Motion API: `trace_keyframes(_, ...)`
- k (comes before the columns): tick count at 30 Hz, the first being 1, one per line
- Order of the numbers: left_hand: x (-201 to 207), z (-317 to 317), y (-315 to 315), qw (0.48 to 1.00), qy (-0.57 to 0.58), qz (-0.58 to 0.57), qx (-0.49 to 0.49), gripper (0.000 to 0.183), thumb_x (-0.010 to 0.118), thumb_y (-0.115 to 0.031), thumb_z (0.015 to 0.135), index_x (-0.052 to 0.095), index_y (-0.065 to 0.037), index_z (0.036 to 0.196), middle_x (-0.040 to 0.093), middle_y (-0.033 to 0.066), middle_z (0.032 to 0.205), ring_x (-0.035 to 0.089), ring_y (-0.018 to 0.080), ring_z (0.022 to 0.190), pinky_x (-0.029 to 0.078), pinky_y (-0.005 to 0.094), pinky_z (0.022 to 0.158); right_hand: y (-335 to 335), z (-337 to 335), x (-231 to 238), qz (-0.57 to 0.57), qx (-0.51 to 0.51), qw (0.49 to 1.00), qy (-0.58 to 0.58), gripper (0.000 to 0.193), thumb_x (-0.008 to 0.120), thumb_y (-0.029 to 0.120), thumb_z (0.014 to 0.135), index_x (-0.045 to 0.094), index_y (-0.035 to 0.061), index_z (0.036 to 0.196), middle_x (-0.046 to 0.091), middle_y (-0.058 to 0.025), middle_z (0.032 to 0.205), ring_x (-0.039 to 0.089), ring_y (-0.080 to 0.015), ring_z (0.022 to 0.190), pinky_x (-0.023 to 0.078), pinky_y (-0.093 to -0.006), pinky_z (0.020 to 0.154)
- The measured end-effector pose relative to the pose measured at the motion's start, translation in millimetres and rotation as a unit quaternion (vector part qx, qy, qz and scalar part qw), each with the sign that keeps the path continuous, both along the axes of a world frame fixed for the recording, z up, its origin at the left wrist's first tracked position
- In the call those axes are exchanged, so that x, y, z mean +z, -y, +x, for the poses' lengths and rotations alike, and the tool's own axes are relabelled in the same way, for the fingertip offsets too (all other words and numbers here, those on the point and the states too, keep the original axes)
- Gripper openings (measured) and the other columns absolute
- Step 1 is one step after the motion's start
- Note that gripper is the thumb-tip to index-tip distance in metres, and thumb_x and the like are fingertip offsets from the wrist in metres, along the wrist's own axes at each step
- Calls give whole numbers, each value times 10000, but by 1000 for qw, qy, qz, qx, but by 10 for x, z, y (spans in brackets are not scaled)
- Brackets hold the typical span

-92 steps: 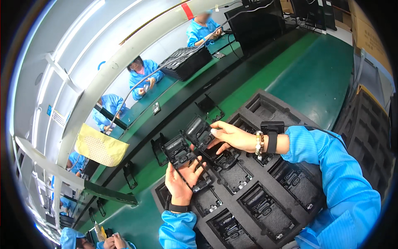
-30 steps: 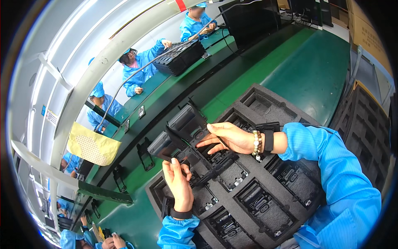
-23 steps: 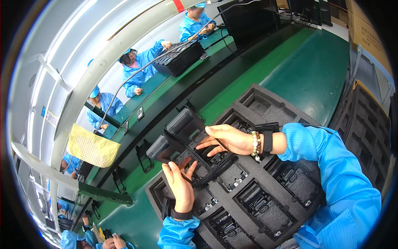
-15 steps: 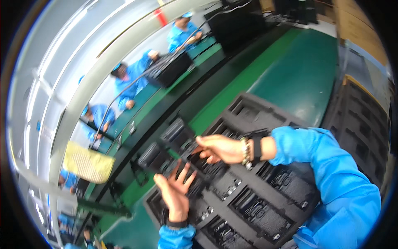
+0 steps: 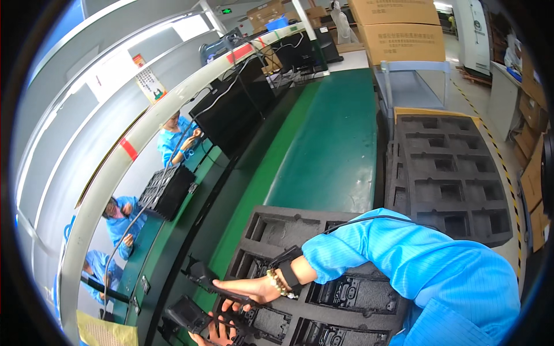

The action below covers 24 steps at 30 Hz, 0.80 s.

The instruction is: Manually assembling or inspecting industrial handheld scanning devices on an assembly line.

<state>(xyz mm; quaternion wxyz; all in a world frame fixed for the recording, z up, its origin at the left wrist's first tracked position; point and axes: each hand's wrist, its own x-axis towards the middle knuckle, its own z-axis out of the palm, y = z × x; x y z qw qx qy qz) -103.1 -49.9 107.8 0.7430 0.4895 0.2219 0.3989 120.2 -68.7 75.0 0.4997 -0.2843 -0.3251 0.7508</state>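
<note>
At seven o'clock, a black part (image 5: 201, 272) is clamped between the thumb and fingers of the right hand (image 5: 257, 290); a second part (image 5: 187, 313) is gripped by the left hand (image 5: 216, 333), partly hidden. Both are held at the tray's (image 5: 285, 230) nine-o'clock side.

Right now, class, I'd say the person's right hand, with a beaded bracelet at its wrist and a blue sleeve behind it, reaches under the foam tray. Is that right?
Not quite: the right hand, with its beaded bracelet and blue sleeve, reaches over the foam tray, not under it, as the head view shows.
</note>
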Motion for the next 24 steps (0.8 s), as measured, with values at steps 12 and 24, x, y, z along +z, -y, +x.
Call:
trace_keyframes(12,-107,73,47,999,7,40,31,536,574,-224,950,313,-144,1412,468,125,1371,488,332,1249,450,512,990,103,-30,75,110,35,992,48,463,601,488,918,531,155,1232,526,38,1136,472,-77,980,406,-257,773)
trace_keyframes(24,-39,37,30,1000,3,20,9,714,733,31,756,374,-31,1370,458,122,1362,469,315,1296,425,478,1070,138,-89,84,302,-20,921,246,1137,791,236,802,-71,76,1526,295,-205,1439,510,-222,1176,473,-355,964)
